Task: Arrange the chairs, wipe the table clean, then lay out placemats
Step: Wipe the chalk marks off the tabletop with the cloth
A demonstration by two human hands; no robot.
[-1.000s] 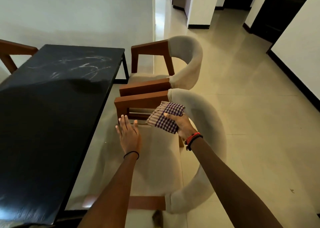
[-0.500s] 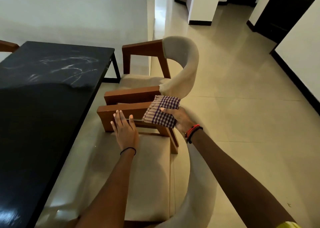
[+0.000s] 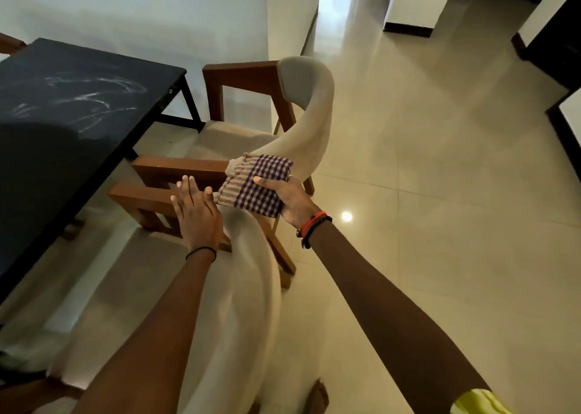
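Note:
Two beige chairs with brown wooden arms stand beside a black table point(image 3: 66, 124) smeared with white streaks. The near chair point(image 3: 245, 287) is right below me, blurred; the far chair point(image 3: 301, 99) stands just behind it. My left hand point(image 3: 196, 213) lies flat with straight fingers on the near chair's wooden arm point(image 3: 141, 198). My right hand point(image 3: 290, 201) grips a folded purple checked cloth point(image 3: 254, 185) at the top of the near chair's curved back.
A glossy tiled floor point(image 3: 440, 193) stretches to the right, running into a hallway at the back. A white wall stands behind the table. Part of another wooden chair point(image 3: 9, 44) shows at the table's far left corner. Dark doorways line the right side.
The near chair has swung and shifted left toward the table, its arm now lower left. Both hands stayed on it, and my view has moved right and over its back.

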